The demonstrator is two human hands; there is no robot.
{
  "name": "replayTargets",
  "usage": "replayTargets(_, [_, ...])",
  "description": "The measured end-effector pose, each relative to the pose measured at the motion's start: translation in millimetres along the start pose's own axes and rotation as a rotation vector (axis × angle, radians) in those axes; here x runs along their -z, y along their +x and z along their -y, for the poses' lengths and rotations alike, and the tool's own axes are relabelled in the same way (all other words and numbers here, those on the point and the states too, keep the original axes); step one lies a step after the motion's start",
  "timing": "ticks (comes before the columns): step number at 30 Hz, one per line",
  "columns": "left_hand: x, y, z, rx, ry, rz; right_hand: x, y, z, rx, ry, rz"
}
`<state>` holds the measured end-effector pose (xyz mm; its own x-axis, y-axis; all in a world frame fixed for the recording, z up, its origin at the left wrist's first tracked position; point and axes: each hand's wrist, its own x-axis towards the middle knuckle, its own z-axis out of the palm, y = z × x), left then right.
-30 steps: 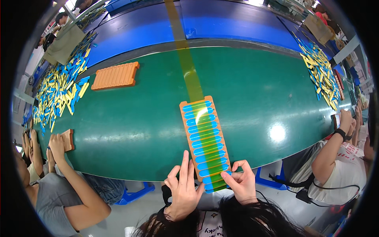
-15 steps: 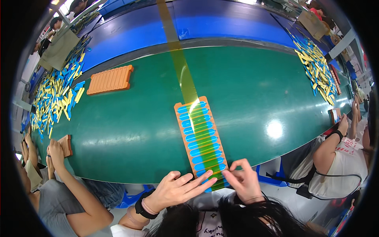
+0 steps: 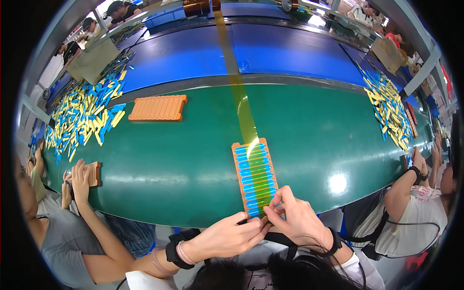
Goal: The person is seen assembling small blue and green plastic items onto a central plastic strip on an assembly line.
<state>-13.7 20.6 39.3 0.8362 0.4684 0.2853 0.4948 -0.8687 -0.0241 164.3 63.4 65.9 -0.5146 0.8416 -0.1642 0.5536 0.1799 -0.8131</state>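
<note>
A strip of clear yellow tape (image 3: 247, 123) runs from the far side over a long orange grooved tray (image 3: 273, 176), whose slots hold blue rounded strips (image 3: 245, 172) lying crosswise. At the tray's near end, my left hand (image 3: 232, 235) has its fingers bent and closed around the tape's near end. Beside it, on the right, my right hand (image 3: 299, 217) pinches the tape's edge between thumb and fingers. The fingertips of both hands nearly meet, and they hide the near end of the tray.
Another orange tray (image 3: 157, 108) lies at the far left of the green table (image 3: 193, 159). Piles of blue and yellow strips (image 3: 92, 116) lie left and right (image 3: 389, 111). Co-workers' hands (image 3: 79, 181) work on either side. A brown tape roll (image 3: 197, 7) sits beyond the blue panels (image 3: 179, 50).
My left hand has gone from spread fingers to a closed grip at the tape's end. My right hand has come in beside it and pinches the tape. The view has tilted up.
</note>
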Motion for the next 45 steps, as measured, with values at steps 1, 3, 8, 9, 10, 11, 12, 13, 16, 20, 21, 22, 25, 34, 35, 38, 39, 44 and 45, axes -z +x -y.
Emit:
replayTargets(1, [1.5,0.8,3.7,0.007,0.008,-0.004,-1.4,0.9,-0.8,-0.004,-0.015,-0.002])
replayTargets(3, [11.2,5.5,12.5,0.136,-0.267,0.110,-1.1,-0.5,0.4,0.025,-0.036,-0.018])
replayTargets(8, [5.8,39.1,113.2,0.875,-0.762,-0.624,-1.7,-1.6,2.4,-0.017,-0.102,-0.023])
replayTargets(9, [-10.7,42.9,140.8,1.002,-0.973,-0.763,-2.8,-1.2,2.0,-0.002,-0.101,-0.020])
replayTargets(10, [-15.1,47.0,166.9,1.149,-1.255,-0.751,-3.2,-1.5,1.7,0.032,-0.112,-0.021])
replayTargets(11, [-14.2,47.1,184.9,1.291,-1.535,-0.726,-4.9,-0.5,2.4,0.004,-0.108,-0.001])
replayTargets(12, [-15.6,50.8,192.8,1.281,-1.537,-0.732,-4.6,-0.5,3.8,-0.015,-0.101,0.008])
replayTargets(13, [-17.6,53.7,199.1,1.209,-1.690,-0.627,-4.3,-0.1,6.3,-0.033,-0.094,0.019])
replayTargets(16, [-31.9,56.2,206.3,1.048,-1.722,-0.557,-5.2,4.6,11.6,-0.036,-0.158,0.036])
replayTargets(20, [-33.6,64.7,189.3,1.002,-1.445,-0.615,-0.6,17.7,13.4,0.020,-0.221,0.001])
replayTargets(21, [-31.3,65.2,185.4,0.982,-1.358,-0.612,1.3,22.8,15.4,0.044,-0.245,-0.032])
replayTargets(22, [-28.3,67.0,182.4,0.963,-1.345,-0.641,3.3,30.8,13.4,0.050,-0.257,-0.045])
replayTargets(25, [-30.5,68.2,179.6,0.964,-1.303,-0.650,5.8,69.1,14.5,0.132,-0.323,-0.189])
replayTargets(34, [-41.1,60.9,185.2,1.001,-1.325,-0.597,34.4,129.6,24.1,0.233,-0.316,-0.343])
replayTargets(35, [-40.8,61.2,190.1,0.992,-1.329,-0.599,39.9,117.2,22.0,0.231,-0.323,-0.348])
replayTargets(38, [-44.3,47.2,206.5,0.746,-1.216,-0.394,45.8,80.2,6.7,0.055,-0.137,-0.283])
replayTargets(39, [-39.9,44.9,208.2,0.740,-1.216,-0.394,46.2,70.5,-6.3,0.021,-0.128,-0.268])
replayTargets(44, [-10.2,47.1,208.7,0.635,0.036,-0.183,48.0,39.6,-32.6,-0.053,-0.186,-0.243])
replayTargets(45, [-2.6,44.7,207.1,0.690,0.172,-0.222,47.0,41.4,-32.6,-0.039,-0.185,-0.248])
